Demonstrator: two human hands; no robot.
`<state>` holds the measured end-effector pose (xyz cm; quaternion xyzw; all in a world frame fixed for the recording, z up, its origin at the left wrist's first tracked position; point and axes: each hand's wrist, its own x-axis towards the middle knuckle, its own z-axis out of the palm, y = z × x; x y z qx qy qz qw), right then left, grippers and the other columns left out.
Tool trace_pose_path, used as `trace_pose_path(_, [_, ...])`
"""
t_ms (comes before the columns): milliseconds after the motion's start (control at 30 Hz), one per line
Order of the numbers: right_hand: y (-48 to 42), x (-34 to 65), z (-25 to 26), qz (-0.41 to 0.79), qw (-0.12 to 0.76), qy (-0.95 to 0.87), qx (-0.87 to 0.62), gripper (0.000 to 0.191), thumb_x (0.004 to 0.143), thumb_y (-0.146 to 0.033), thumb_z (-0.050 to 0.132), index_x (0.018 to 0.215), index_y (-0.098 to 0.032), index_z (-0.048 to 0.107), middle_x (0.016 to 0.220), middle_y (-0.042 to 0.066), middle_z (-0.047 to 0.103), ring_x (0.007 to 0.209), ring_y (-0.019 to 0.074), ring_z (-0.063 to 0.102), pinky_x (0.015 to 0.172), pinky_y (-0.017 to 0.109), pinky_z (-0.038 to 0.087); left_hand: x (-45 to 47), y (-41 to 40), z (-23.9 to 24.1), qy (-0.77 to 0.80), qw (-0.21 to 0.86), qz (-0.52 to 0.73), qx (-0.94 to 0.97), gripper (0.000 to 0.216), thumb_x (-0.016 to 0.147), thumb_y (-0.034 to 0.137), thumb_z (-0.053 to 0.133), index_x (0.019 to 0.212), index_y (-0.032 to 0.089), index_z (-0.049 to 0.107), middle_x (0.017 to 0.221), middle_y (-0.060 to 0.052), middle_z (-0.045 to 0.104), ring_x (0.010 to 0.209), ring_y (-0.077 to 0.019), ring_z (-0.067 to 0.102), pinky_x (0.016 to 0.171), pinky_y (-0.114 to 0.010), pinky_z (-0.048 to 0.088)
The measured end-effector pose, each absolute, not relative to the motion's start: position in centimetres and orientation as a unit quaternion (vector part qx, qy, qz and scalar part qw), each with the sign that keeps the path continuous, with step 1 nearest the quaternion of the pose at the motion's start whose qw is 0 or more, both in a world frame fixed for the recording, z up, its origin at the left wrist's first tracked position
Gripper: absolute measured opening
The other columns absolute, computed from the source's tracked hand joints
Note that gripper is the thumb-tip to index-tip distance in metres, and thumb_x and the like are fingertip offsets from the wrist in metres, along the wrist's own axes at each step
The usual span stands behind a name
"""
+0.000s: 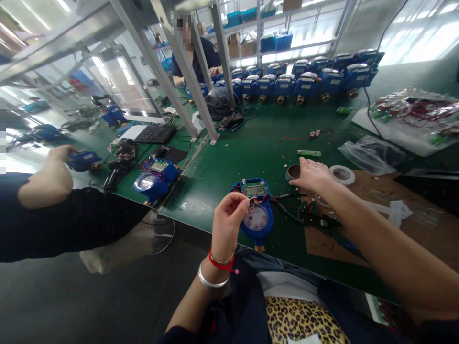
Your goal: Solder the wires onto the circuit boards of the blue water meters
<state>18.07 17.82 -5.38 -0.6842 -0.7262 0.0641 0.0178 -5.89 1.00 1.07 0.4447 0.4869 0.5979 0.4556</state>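
A blue water meter [257, 215] with a small display and a round dial lies on the green bench in front of me. My left hand [229, 217] is closed in a pinch on thin wires at the meter's left side. My right hand [313, 176] reaches over a small round tin [292, 171] to the meter's right, fingers curled down at it; what they hold, if anything, is hidden. A roll of white tape [342, 175] lies just beyond that hand.
A co-worker's arm [46, 184] at the left holds another blue meter [83, 160]; a further meter [155, 179] lies nearby. A row of blue meters [304, 81] lines the back. A person sits at the far end. Keyboard [155, 134], plastic bags [373, 153], cardboard sheet [412, 224].
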Motion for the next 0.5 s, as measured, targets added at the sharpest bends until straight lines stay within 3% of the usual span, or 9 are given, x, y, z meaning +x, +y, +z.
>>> trace_pose_path(100, [18.0,17.4,-5.3,0.078,0.021,-0.719,-0.69,0.082,0.071,-0.044,0.071,0.135,-0.002,0.043,0.118,0.025,0.059,0.115,0.0396,0.055,0.096,0.048,0.042,-5.8,1.0,1.0,0.486,0.462,0.603,0.431,0.008,0.085,0.024,0.067,0.082,0.017,0.063,0.072,0.002,0.056,0.069,-0.0088,0.051,0.064,-0.019,0.041])
trace_pose_path(200, [17.2,17.2,-4.4,0.082,0.049,-0.717,-0.69,0.085,0.074,-0.044,0.067,0.14,-0.002,0.035,0.126,0.027,0.052,0.114,0.0388,0.056,0.093,0.047,0.045,-5.6,1.0,1.1,0.489,0.461,0.605,0.427,0.008,0.085,0.024,0.067,0.083,0.017,0.064,0.073,0.001,0.056,0.069,-0.009,0.05,0.064,-0.019,0.041])
trace_pose_path(300, [15.0,17.0,-2.0,0.08,0.15,-0.739,-0.652,0.09,0.075,-0.044,0.066,0.147,-0.007,0.027,0.136,0.025,0.04,0.117,0.0378,0.054,0.094,0.046,0.047,-5.5,1.0,1.2,0.489,0.448,0.605,0.441,0.006,0.085,0.023,0.066,0.083,0.018,0.063,0.079,0.001,0.055,0.07,-0.0092,0.049,0.066,-0.02,0.04])
trace_pose_path(400, [11.5,16.6,1.1,0.056,0.253,-0.796,-0.547,0.087,0.076,-0.038,0.067,0.149,-0.014,0.025,0.134,0.019,0.042,0.124,0.0344,0.049,0.103,0.046,0.044,-5.3,1.0,1.4,0.494,0.408,0.596,0.484,0.008,0.086,0.023,0.064,0.08,0.019,0.062,0.089,-0.001,0.055,0.08,-0.0116,0.051,0.073,-0.023,0.042])
trace_pose_path(500, [8.3,15.7,3.4,0.033,0.297,-0.835,-0.463,0.083,0.078,-0.03,0.068,0.148,-0.019,0.025,0.133,0.016,0.044,0.127,0.0319,0.045,0.106,0.047,0.043,-5.2,1.1,1.6,0.516,0.342,0.583,0.525,0.012,0.087,0.024,0.063,0.076,0.019,0.062,0.098,-0.004,0.055,0.094,-0.0157,0.053,0.084,-0.028,0.043])
